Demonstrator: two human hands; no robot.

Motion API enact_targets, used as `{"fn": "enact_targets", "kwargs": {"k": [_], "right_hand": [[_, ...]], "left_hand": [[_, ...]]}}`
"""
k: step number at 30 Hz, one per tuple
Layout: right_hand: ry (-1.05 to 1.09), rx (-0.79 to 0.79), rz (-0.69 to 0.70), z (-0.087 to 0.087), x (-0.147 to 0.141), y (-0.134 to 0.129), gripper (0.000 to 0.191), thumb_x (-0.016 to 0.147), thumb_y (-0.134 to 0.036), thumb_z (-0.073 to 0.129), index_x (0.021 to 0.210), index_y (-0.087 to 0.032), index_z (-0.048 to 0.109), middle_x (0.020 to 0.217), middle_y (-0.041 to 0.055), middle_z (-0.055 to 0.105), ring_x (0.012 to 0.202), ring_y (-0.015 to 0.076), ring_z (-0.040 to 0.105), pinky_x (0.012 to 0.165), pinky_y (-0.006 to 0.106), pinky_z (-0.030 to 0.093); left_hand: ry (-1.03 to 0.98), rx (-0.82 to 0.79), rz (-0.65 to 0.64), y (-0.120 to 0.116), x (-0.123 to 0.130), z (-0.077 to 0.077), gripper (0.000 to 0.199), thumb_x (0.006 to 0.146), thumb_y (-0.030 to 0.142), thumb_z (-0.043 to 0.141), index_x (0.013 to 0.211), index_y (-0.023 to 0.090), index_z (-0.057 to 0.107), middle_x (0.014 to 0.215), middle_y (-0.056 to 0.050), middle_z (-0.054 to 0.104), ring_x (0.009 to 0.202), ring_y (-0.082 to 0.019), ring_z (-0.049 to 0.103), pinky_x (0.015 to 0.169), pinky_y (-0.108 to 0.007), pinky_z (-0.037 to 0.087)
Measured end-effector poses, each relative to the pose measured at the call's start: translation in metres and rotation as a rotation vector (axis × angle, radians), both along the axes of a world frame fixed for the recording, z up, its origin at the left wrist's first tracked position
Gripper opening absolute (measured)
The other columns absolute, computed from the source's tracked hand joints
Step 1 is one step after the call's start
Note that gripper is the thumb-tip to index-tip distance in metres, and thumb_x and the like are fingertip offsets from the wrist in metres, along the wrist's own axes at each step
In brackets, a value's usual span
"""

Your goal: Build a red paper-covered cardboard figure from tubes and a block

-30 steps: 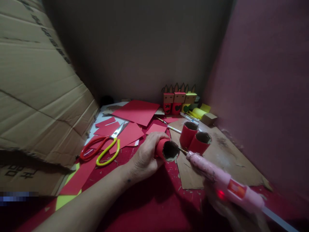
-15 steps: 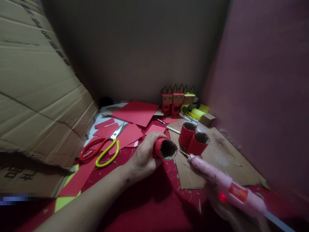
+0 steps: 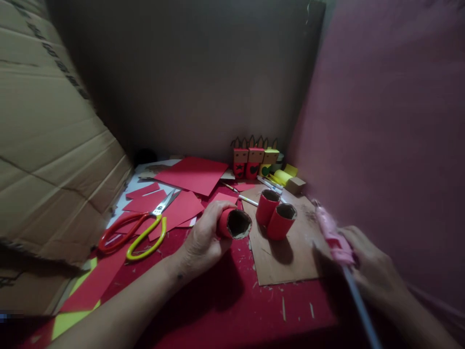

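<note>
My left hand (image 3: 207, 237) is wrapped round a short cardboard tube (image 3: 225, 223) covered in red paper, its open end tilted toward me. At the right, my right hand (image 3: 370, 261) grips a pink hot glue gun (image 3: 332, 232), slightly blurred, its nozzle pointing up and away and a long glue stick trailing from its back. Between the hands, two more red tubes, a rear one (image 3: 267, 208) and a front one (image 3: 280, 223), stand upright side by side on a flat cardboard sheet (image 3: 290, 266). The glue gun is apart from all the tubes.
Scissors (image 3: 152, 218) with red and yellow handles lie on red paper pieces at left. Small red and yellow figures (image 3: 254, 162) stand at the back, near markers (image 3: 269, 184) and a yellow roll (image 3: 281, 176). A cardboard panel (image 3: 54, 145) rises at left, a pinkish wall (image 3: 381, 121) at right.
My right hand has swung the glue gun away from the held tube, to the right and upward. My left hand still holds its tube; the whole view has shifted slightly.
</note>
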State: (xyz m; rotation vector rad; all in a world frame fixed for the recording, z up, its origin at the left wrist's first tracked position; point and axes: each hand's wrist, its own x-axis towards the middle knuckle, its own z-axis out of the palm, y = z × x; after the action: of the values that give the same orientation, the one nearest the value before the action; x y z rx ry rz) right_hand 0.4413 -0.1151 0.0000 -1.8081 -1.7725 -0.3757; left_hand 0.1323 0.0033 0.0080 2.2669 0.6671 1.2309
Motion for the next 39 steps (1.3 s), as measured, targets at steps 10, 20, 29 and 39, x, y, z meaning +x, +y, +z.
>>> {"fn": "enact_targets", "kwargs": {"k": [10,20,29,39], "right_hand": [[-0.222,-0.49,-0.147,0.004,0.025,0.04,0.047,0.075,-0.019,0.047,0.121,-0.016,0.056,0.112,0.0146,0.058,0.093,0.029,0.062,0.068,0.035,0.048],[-0.07,-0.305,0.34,0.046,-0.111,0.04,0.016,0.082,-0.027,0.046,0.09,-0.021,0.058,0.087,0.0062,0.063,0.078,0.0216,0.059,0.067,0.033,0.044],[-0.242,-0.104,0.199,0.037,-0.175,0.068,0.013,0.082,-0.02,0.048,0.091,-0.019,0.056,0.088,0.0084,0.063,0.068,0.0196,0.057,0.059,0.03,0.041],[-0.342,-0.199,0.33,0.034,-0.145,0.092,0.037,0.077,-0.004,0.045,0.112,-0.012,0.055,0.1,0.0157,0.06,0.093,0.0288,0.049,0.08,0.041,0.04]], "left_hand": [[-0.221,-0.126,0.178,0.012,-0.012,0.019,0.033,0.071,0.017,0.065,0.102,0.018,0.054,0.099,-0.005,0.062,0.091,-0.02,0.059,0.081,-0.035,0.047],[-0.346,-0.326,0.23,0.021,-0.022,0.03,0.043,0.057,0.014,0.067,0.099,0.016,0.056,0.091,-0.003,0.063,0.085,-0.02,0.057,0.081,-0.034,0.043],[-0.437,-0.344,0.272,0.036,-0.032,0.022,0.039,0.057,0.017,0.072,0.091,0.017,0.055,0.079,0.002,0.06,0.075,-0.016,0.056,0.069,-0.027,0.044],[-0.517,-0.371,0.257,0.039,-0.036,0.026,0.04,0.054,0.015,0.073,0.088,0.018,0.052,0.078,0.003,0.057,0.076,-0.015,0.055,0.073,-0.026,0.044]]}}
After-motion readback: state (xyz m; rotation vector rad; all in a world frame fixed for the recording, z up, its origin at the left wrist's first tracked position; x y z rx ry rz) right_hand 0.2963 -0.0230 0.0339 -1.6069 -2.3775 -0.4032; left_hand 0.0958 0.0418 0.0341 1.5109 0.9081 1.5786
